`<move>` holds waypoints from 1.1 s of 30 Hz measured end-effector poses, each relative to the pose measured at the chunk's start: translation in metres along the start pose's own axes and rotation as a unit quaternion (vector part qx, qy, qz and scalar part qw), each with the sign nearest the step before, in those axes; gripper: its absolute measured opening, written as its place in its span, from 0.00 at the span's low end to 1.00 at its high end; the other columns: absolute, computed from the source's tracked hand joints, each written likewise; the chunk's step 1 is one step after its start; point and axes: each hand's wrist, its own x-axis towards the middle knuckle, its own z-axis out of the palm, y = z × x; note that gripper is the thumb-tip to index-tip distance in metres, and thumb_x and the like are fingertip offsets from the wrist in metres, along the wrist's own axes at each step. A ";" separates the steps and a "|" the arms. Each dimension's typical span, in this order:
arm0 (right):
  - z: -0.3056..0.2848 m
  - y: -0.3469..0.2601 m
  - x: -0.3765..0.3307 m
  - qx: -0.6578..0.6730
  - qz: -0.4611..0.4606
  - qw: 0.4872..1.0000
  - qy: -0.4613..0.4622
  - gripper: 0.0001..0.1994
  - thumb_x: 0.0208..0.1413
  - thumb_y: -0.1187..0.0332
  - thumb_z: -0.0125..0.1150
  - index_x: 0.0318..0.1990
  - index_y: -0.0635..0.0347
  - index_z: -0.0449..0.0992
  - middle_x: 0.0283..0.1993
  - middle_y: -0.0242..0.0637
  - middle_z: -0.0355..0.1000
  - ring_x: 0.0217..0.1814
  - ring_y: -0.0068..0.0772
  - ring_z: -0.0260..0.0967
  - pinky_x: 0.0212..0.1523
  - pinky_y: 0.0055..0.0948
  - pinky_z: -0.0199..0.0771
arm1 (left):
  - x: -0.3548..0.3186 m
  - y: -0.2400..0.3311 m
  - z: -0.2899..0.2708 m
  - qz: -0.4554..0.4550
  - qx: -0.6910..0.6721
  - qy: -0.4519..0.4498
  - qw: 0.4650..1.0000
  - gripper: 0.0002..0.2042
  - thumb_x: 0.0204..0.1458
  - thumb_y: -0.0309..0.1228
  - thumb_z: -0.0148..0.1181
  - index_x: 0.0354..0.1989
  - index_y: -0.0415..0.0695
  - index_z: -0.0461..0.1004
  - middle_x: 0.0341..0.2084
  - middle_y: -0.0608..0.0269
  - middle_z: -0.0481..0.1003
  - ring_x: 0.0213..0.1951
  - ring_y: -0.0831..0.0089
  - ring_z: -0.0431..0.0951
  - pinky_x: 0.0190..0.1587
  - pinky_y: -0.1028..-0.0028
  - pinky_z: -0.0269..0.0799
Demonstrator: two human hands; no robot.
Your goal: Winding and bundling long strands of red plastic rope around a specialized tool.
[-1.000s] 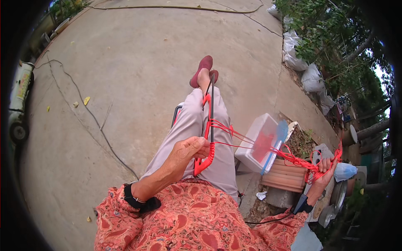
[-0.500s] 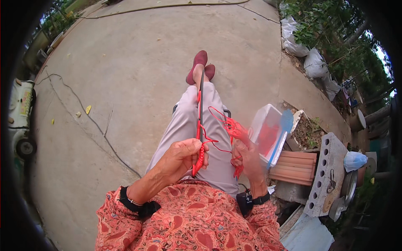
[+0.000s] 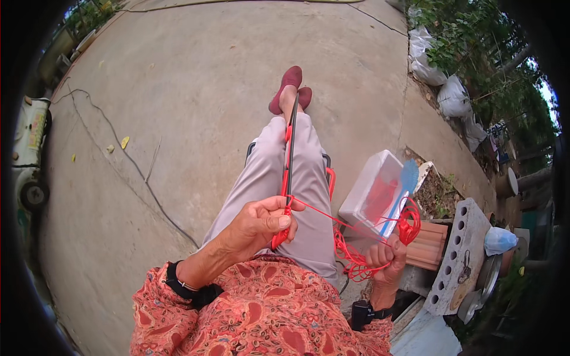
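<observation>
My left hand is closed around the near end of a thin black rod, which points away from me over my lap. Tight turns of red cord wrap the rod at my left fingers, and more red shows along its side. From there a strand runs to my right hand, closed on a bundle of red cord out to the right. Loops of the cord hang below and left of that fist. Fine details between my left fingertips are hidden.
Beside my right hand stands a white foam box with a blue fly swatter leaning across it. Reddish tiles and a holed concrete block lie farther right. White sacks line the edge. A dark cable crosses the concrete at left.
My right hand has swung right and lower, away from the rod, with the cord bundle. The strand between my hands is now pulled straight. My left hand stays on the rod.
</observation>
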 end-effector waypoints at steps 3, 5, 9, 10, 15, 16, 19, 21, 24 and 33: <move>0.013 -0.015 -0.007 -0.086 -0.069 0.994 0.025 0.19 0.61 0.58 0.52 0.21 0.55 0.58 0.12 0.28 0.51 0.12 0.22 0.46 0.13 0.24 0.49 | 0.000 -0.002 0.005 0.003 0.007 0.003 1.000 0.25 0.51 0.32 0.63 0.55 0.37 0.63 0.25 0.59 0.73 0.29 0.74 0.72 0.34 0.77 0.67; 0.030 -0.017 -0.004 -0.153 -0.109 0.980 0.057 0.19 0.61 0.57 0.52 0.21 0.55 0.59 0.13 0.29 0.53 0.14 0.23 0.50 0.14 0.23 0.51 | 0.000 -0.003 0.006 0.012 0.002 -0.002 1.000 0.27 0.50 0.32 0.64 0.56 0.37 0.62 0.26 0.59 0.73 0.30 0.74 0.72 0.34 0.77 0.67; 0.052 -0.018 0.011 -0.141 -0.231 0.956 0.116 0.19 0.63 0.54 0.48 0.22 0.53 0.58 0.15 0.30 0.56 0.20 0.30 0.58 0.19 0.23 0.66 | 0.003 -0.006 0.009 0.018 -0.007 0.019 1.000 0.22 0.50 0.30 0.64 0.52 0.37 0.65 0.26 0.59 0.73 0.29 0.74 0.73 0.33 0.77 0.67; 0.057 -0.020 0.012 -0.031 -0.203 0.977 0.051 0.20 0.64 0.54 0.45 0.22 0.53 0.57 0.15 0.29 0.56 0.20 0.29 0.58 0.18 0.24 0.66 | 0.002 -0.006 0.008 0.013 -0.008 0.031 0.999 0.20 0.50 0.30 0.64 0.49 0.38 0.66 0.26 0.59 0.73 0.29 0.74 0.73 0.33 0.77 0.67; 0.075 -0.043 -0.002 -0.022 -0.140 0.981 -0.129 0.20 0.67 0.54 0.39 0.22 0.51 0.55 0.12 0.26 0.51 0.14 0.23 0.51 0.12 0.23 0.50 | -0.001 -0.011 0.004 0.031 -0.018 0.077 0.996 0.16 0.49 0.27 0.64 0.44 0.38 0.67 0.25 0.59 0.73 0.29 0.72 0.74 0.33 0.76 0.69; 0.085 -0.047 -0.004 -0.038 -0.152 0.978 -0.138 0.20 0.67 0.55 0.40 0.22 0.52 0.55 0.12 0.26 0.51 0.12 0.22 0.46 0.12 0.23 0.44 | 0.000 -0.010 0.006 0.034 -0.030 0.094 0.994 0.16 0.48 0.26 0.65 0.43 0.38 0.67 0.26 0.59 0.73 0.29 0.72 0.75 0.33 0.75 0.70; 0.089 -0.055 -0.005 -0.104 -0.160 0.970 -0.154 0.19 0.67 0.56 0.41 0.23 0.52 0.55 0.11 0.26 0.51 0.11 0.22 0.45 0.11 0.23 0.44 | -0.001 -0.011 0.006 0.037 -0.040 0.104 0.993 0.16 0.47 0.24 0.65 0.44 0.38 0.67 0.26 0.59 0.74 0.29 0.70 0.75 0.34 0.75 0.70; 0.096 -0.058 -0.004 -0.097 -0.161 0.966 -0.176 0.18 0.67 0.57 0.41 0.23 0.52 0.55 0.11 0.27 0.51 0.11 0.22 0.45 0.11 0.23 0.44 | 0.000 -0.011 0.007 0.040 -0.048 0.110 0.992 0.17 0.47 0.23 0.65 0.44 0.38 0.66 0.27 0.59 0.74 0.29 0.70 0.75 0.35 0.74 0.71; 0.098 -0.057 -0.003 -0.088 -0.161 0.965 -0.189 0.18 0.67 0.57 0.41 0.23 0.53 0.55 0.11 0.27 0.51 0.10 0.22 0.45 0.11 0.24 0.44 | -0.001 -0.012 0.003 0.040 -0.058 0.116 0.991 0.18 0.47 0.22 0.65 0.45 0.38 0.66 0.27 0.59 0.74 0.29 0.70 0.75 0.35 0.73 0.71; 0.003 -0.032 0.053 -0.511 -0.009 0.847 0.149 0.23 0.62 0.51 0.50 0.50 0.65 0.70 0.30 0.41 0.76 0.32 0.27 0.75 0.27 0.23 0.71 | -0.012 0.004 -0.015 0.029 0.053 0.066 0.996 0.20 0.52 0.31 0.63 0.50 0.36 0.65 0.33 0.57 0.76 0.36 0.71 0.76 0.44 0.72 0.71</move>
